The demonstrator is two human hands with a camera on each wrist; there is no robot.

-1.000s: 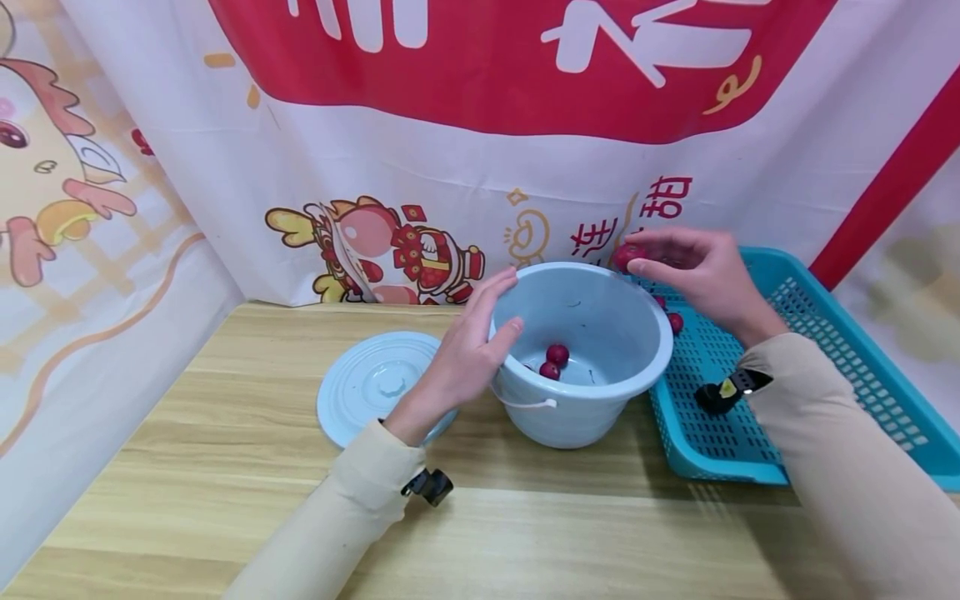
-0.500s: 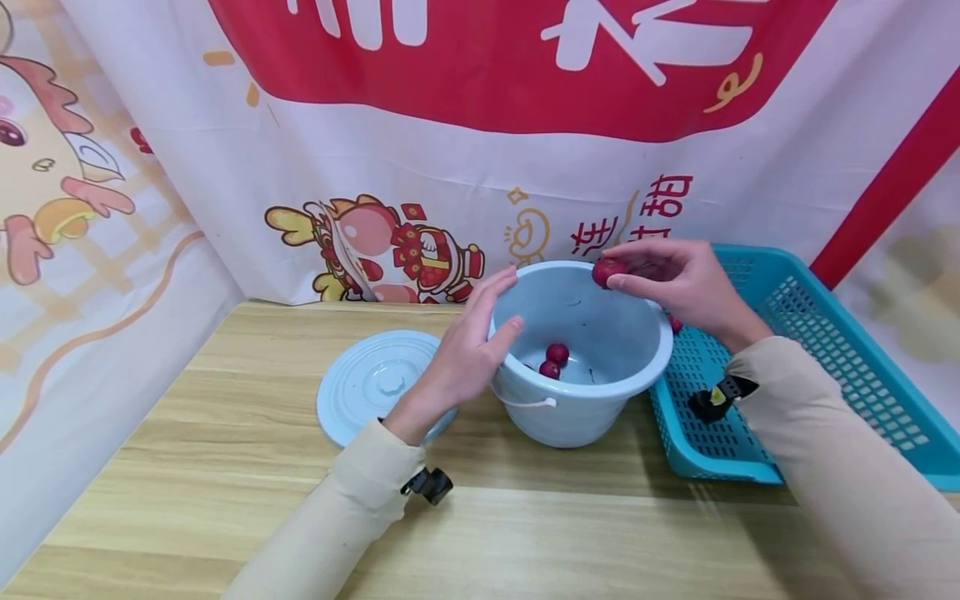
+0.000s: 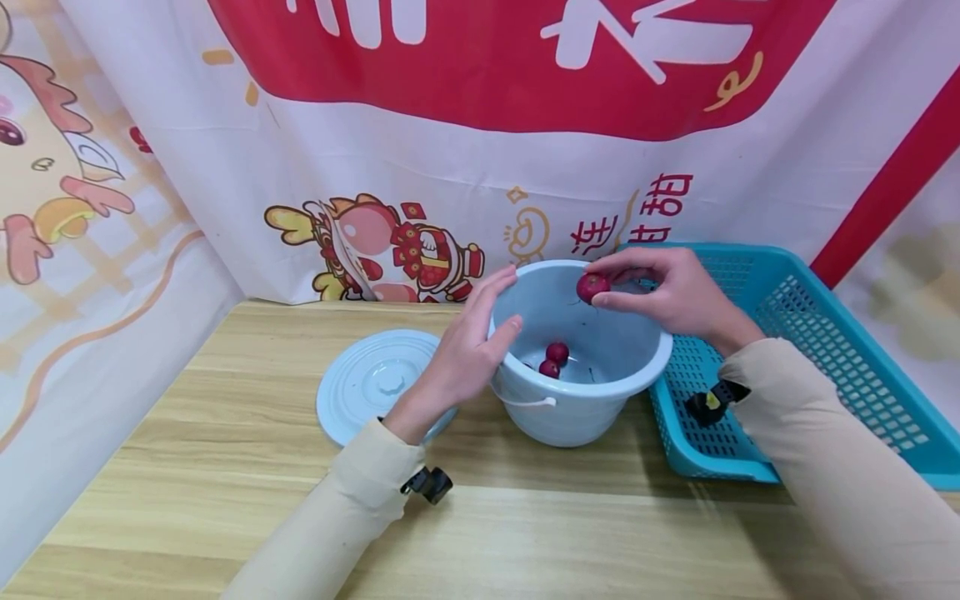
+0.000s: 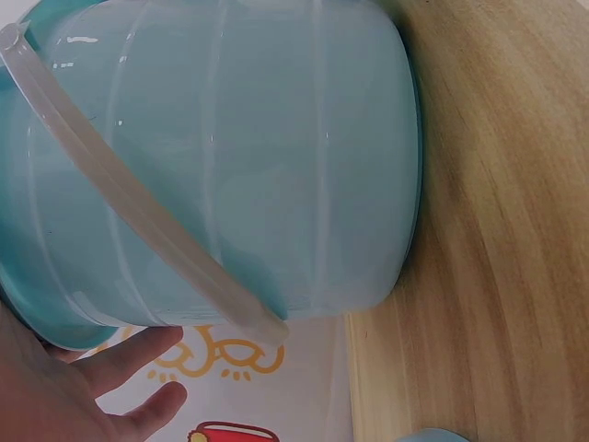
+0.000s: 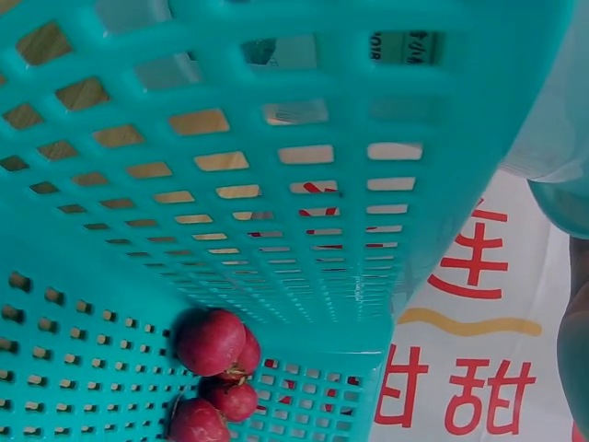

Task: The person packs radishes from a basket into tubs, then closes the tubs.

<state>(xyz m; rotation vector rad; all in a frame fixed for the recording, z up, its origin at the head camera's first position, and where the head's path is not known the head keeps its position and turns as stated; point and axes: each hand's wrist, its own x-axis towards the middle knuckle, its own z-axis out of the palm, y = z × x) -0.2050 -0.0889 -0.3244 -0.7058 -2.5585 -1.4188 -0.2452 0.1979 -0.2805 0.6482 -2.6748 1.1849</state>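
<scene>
In the head view, my right hand (image 3: 678, 292) pinches a small round red radish (image 3: 593, 287) between thumb and fingers, over the far right part of the light blue bucket (image 3: 564, 417)'s mouth. Several more red radishes (image 3: 557, 354) lie on the bucket floor. My left hand (image 3: 476, 337) rests against the bucket's left rim with its fingers stretched out; the left wrist view shows its fingers (image 4: 138, 354) beside the bucket wall (image 4: 267, 157). A teal perforated basket (image 3: 847, 333) stands to the right, and the right wrist view shows several radishes (image 5: 212, 343) in its corner.
A light blue lid (image 3: 378, 379) lies on the wooden table (image 3: 225, 450), left of the bucket. The bucket's white handle (image 3: 532, 403) hangs down on the near side. A printed cloth (image 3: 450, 158) hangs behind the table.
My right hand has moved left and slightly toward me with the radish, from above the basket's edge to over the bucket. My left hand stays at the rim.
</scene>
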